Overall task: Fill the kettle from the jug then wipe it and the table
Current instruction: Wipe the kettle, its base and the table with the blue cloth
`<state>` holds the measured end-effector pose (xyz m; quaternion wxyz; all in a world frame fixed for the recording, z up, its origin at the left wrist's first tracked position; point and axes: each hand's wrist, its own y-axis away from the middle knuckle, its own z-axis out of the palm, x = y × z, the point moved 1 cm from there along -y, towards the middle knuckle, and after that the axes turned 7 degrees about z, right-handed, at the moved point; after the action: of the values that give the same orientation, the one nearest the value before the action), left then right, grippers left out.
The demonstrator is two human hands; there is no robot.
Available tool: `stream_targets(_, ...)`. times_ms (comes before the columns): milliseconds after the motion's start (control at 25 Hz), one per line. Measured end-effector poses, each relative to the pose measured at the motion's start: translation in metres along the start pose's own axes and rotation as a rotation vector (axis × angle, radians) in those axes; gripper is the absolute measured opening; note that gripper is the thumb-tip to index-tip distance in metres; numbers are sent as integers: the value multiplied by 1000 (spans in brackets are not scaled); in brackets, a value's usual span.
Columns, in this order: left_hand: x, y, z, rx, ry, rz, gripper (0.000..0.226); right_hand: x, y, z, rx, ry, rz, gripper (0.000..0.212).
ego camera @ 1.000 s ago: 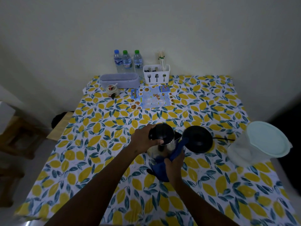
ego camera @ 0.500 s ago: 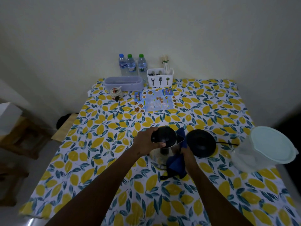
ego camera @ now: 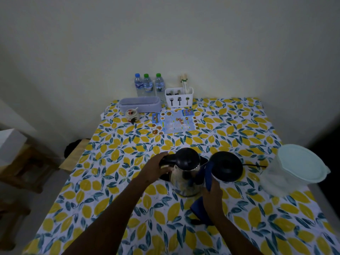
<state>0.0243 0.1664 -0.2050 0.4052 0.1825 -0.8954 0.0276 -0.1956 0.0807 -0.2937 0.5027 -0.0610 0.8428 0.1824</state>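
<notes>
A steel kettle [ego camera: 184, 175] with a black lid stands on the lemon-print table [ego camera: 117, 162] near its middle. My left hand [ego camera: 155, 170] grips the kettle's black handle on its left side. My right hand [ego camera: 211, 196] holds a blue cloth [ego camera: 206, 173] pressed against the kettle's right flank; the cloth's lower end hangs to the table. The kettle's round black base [ego camera: 226, 166] lies just to the right, its cord running right. A clear plastic jug [ego camera: 292, 172] with a pale green lid stands at the right edge.
At the back by the wall stand three water bottles [ego camera: 148, 85], a white cutlery holder [ego camera: 179, 97], a lilac box [ego camera: 139, 105], a small ceramic pot [ego camera: 132, 115] and a blue menu sheet [ego camera: 174, 122]. Wooden furniture [ego camera: 24, 162] is off the table's left side.
My right hand has slid the blue cloth down and back up along the kettle's right side. My left hand keeps its grip on the handle. The camera tilted down slightly.
</notes>
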Motion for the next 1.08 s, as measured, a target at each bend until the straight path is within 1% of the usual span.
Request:
stream_targets(120, -7, -1, 2, 50, -80, 28, 44, -1, -1, -10, 78, 131, -84, 52)
stream_targets(240, -9, -2, 7, 155, -96, 57, 35, -5, -7, -20, 95, 280, -101, 56)
stream_targets(360, -14, -3, 2, 268, -67, 67, 21, -2, -14, -24, 61, 478, -63, 59)
stream_targets(480, -11, -14, -12, 364, -53, 88, 14, 5, -19, -17, 31, 677, -4, 61)
stream_targets(560, -11, -27, -19, 399, -44, 97, 14, 9, -24, -7, -8, 753, 19, 63)
stream_targets(640, -15, -39, -21, 425, -42, 74, 18, 14, -31, 6, -90, 782, 20, 65)
stream_targets(720, -20, -51, -20, 444, -41, 23, 24, 22, -38, 20, -201, 850, -18, 68)
stream_targets(800, -25, -58, -15, 457, -56, 1, 26, 34, -39, 30, -263, 967, -81, 69)
stream_targets(880, -28, -65, -12, 467, -82, -3, 29, 45, -38, 36, -258, 1036, -124, 68)
stream_targets(1000, -35, -72, -14, 470, -110, -11, 29, 51, -38, 39, -229, 1035, -146, 70)
stream_targets(1080, -43, -68, -8, 491, -77, 0, 28, 51, -41, 43, -212, 1037, -140, 65)
